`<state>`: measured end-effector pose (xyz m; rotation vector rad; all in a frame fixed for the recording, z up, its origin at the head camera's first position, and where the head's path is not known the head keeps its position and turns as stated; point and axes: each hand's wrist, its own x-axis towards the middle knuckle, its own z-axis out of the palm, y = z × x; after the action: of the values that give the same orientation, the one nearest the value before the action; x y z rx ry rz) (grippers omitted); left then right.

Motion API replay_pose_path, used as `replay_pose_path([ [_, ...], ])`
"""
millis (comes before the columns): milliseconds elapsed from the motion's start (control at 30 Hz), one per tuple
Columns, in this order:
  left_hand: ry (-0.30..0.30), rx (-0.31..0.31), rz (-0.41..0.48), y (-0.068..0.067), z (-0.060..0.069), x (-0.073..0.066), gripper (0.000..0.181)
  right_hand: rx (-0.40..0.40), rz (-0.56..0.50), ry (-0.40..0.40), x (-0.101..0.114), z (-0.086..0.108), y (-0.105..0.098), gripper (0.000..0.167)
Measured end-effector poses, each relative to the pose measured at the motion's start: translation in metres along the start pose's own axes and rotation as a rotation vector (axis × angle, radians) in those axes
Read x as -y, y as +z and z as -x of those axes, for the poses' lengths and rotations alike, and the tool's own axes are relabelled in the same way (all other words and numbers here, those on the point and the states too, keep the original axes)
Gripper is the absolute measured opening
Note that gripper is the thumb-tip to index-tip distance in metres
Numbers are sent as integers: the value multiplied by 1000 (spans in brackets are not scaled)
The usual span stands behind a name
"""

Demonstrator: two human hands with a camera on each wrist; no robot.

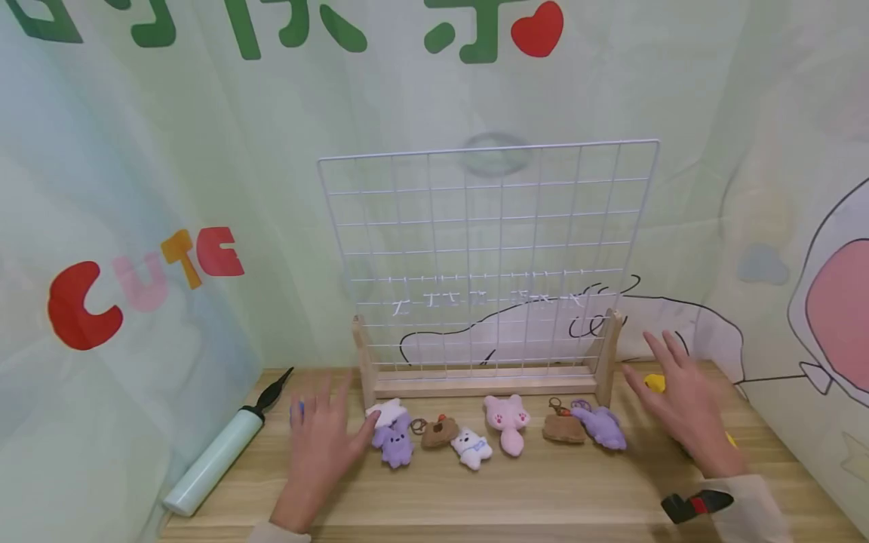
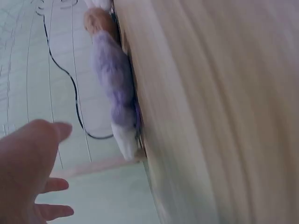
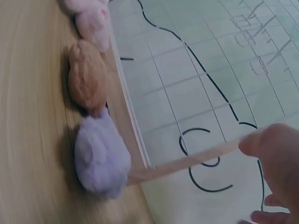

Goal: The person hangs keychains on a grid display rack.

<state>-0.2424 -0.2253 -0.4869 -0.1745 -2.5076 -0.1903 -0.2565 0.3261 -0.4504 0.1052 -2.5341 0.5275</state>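
My left hand (image 1: 322, 441) stretched forward, fingers spread, holding nothing, at the left end of a row of plush charms (image 1: 508, 421). My right hand (image 1: 687, 411) likewise spread, empty, near the row's right end. The charms lay before a wire rack (image 1: 483, 383). Backdrop letters (image 1: 144, 300) read "CUTE"; green characters (image 1: 480, 38) were cut off above.

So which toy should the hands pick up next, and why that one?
Maybe the right hand could pinch the purple plush keychain at the row's right end. That hand's fingers are spread and seem to hold nothing, the keychain lies loose within what looks like easy reach, and the white hooks on the wire grid look bare.
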Motion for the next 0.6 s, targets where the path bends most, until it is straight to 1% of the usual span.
replay_pose_path([
  [100,16,-40,22,1,-2,-13,59,4,-109,35,5,-2,9,66],
  [133,23,-40,32,2,-4,-17,50,19,-145,50,6,-3,13,64],
  [200,28,-19,55,3,-8,-25,38,68,-210,87,7,-4,20,61],
  [300,27,68,131,7,-15,-34,26,159,-285,161,9,-4,30,62],
  [400,4,178,215,12,-23,-40,21,215,-330,223,9,-3,37,61],
  [500,-12,264,258,18,-30,-44,19,221,-352,254,10,-1,43,59],
  [600,-13,312,247,22,-34,-46,19,192,-357,250,11,1,47,56],
])
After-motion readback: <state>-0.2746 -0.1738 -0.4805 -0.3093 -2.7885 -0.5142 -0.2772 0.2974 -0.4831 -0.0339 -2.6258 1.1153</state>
